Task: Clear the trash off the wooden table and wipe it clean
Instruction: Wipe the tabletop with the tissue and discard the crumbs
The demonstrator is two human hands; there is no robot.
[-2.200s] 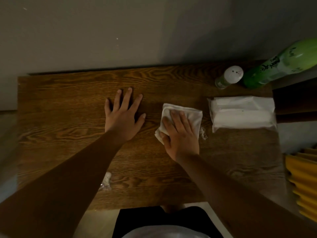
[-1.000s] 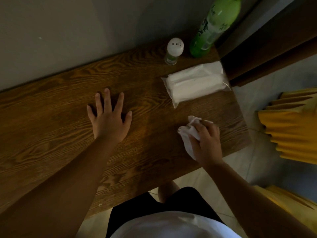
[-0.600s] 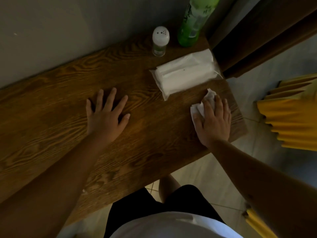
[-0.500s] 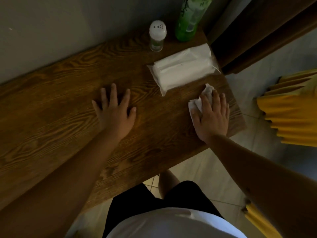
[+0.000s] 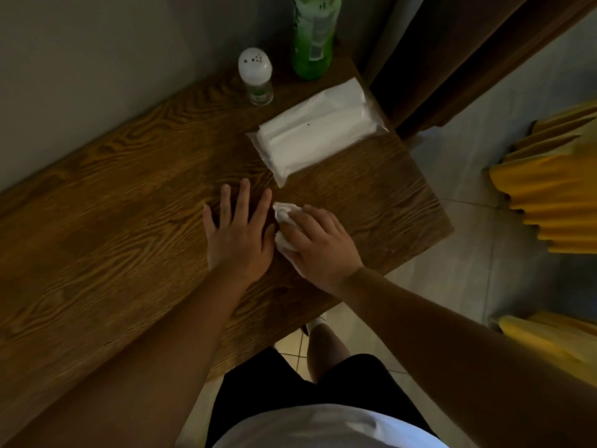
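A dark wooden table [image 5: 113, 202] runs along the wall. My left hand [image 5: 237, 234] lies flat on it, fingers spread, holding nothing. Right beside it my right hand [image 5: 318, 245] presses a crumpled white tissue [image 5: 283, 216] onto the wood; most of the tissue is hidden under my palm, and it touches the edge of my left hand. A white pack of tissues in clear wrap [image 5: 318, 129] lies farther back on the table's right end.
A small white-capped shaker [image 5: 255, 76] and a green bottle [image 5: 313, 37] stand at the back right corner by the wall. Yellow fabric [image 5: 549, 189] hangs to the right over the tiled floor. A dark wooden frame [image 5: 452, 59] stands past the table's right end.
My right hand has slid the tissue left from the table's right edge to a spot next to my left hand. The left hand has stayed flat on the table.
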